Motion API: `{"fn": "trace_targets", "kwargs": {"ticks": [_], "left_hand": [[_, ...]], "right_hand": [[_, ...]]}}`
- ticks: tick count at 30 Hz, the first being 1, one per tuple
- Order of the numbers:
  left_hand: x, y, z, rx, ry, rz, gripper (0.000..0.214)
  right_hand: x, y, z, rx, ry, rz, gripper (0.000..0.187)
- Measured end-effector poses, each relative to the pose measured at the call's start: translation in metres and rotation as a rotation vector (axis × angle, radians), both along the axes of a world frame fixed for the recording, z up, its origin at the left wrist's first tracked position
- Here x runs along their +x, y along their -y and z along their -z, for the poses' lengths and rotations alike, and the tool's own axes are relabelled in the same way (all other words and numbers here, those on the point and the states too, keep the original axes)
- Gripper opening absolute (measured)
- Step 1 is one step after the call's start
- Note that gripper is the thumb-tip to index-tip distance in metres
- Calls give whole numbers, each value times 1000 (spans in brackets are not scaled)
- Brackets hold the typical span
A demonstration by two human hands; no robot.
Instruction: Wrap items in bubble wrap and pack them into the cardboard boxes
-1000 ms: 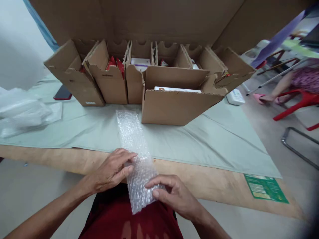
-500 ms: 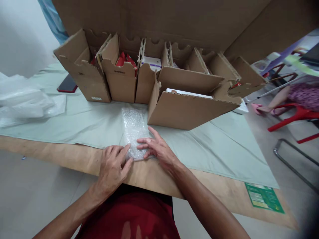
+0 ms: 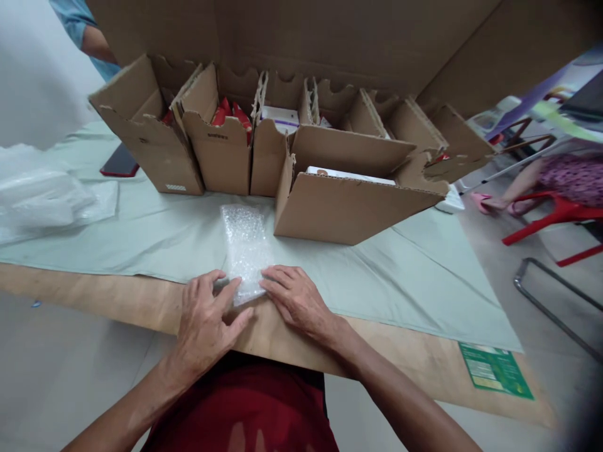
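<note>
A clear bubble-wrap bag lies flat on the pale green cloth, its near end reaching the bare wooden table edge. My left hand is at the bag's lower left corner, fingers spread, with the index fingertip touching or very close to it. On the other side, my right hand rests with its fingers stretched and side by side, the tips at the bag's lower right edge. Neither hand grips the bag. Whether anything is inside the bag I cannot tell.
Behind the bag stand several open cardboard bins with packets and boxes; one cardboard box juts forward. Clear plastic bags and a dark phone-like object lie left. A green printed sheet is at right. Another person's arm shows top left.
My right hand's fingers have come together and moved down to the bag's edge. My left thumb and fingers have spread wider. The bag has tilted slightly. The co-worker's arm has come into view.
</note>
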State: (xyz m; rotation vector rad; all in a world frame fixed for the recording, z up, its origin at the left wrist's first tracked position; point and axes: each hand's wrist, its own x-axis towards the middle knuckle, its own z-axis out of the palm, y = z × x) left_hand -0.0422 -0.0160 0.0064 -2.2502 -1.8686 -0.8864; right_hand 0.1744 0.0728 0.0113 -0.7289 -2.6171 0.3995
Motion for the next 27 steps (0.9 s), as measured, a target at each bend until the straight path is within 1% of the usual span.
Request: {"fn": "trace_targets", "kwargs": {"ticks": [2, 5, 7, 8, 9, 10, 11, 13, 14, 15, 17, 19, 21, 24, 26, 27], "left_hand": [[1, 3, -6, 46, 6, 42, 31], [0, 3, -10, 74, 114, 144, 20], [-3, 2, -7, 49, 210, 149, 16], [-4, 0, -5, 31, 248, 128, 14], [-6, -1, -3, 14, 275, 101, 13], [-7, -3, 0, -3, 293, 71, 14], [-9, -5, 2, -17, 303, 45, 15], [-11, -11, 6, -33, 301, 16, 17], [-12, -14, 8, -35, 291, 14, 18], [-12, -18, 9, -41, 276, 17, 18], [-13, -23, 9, -61, 241, 10, 21], [-13, -25, 6, -60, 211, -15, 23], [-13, -20, 2, -8, 197, -16, 25], [-15, -8, -7, 58, 191, 74, 22], [-17, -5, -9, 44, 196, 134, 20], [-18, -6, -9, 33, 197, 144, 19]], "right_hand": [[-4, -2, -4, -23, -33, -13, 26], [-8, -4, -14, -176, -58, 9, 25], [-10, -4, -18, -306, -79, 68, 26], [-10, -3, -19, -349, -101, 108, 28], [-9, -2, -18, -353, -131, 151, 29], [-8, 0, -17, -308, -165, 188, 29], [-7, 2, -16, -222, -196, 220, 28], [-5, 7, -13, -2, -216, 227, 24], [-5, 9, -12, 83, -192, 190, 23], [-5, 11, -11, 131, -146, 138, 23], [-9, 10, -10, 139, -34, 44, 28], [-14, 6, -8, 98, 34, 6, 31], [-17, 1, -8, 26, 29, 10, 31], [-17, -3, -11, -144, -45, 40, 29], [-15, -3, -14, -263, -83, 73, 30], [-14, -3, -15, -295, -96, 99, 31]]}}
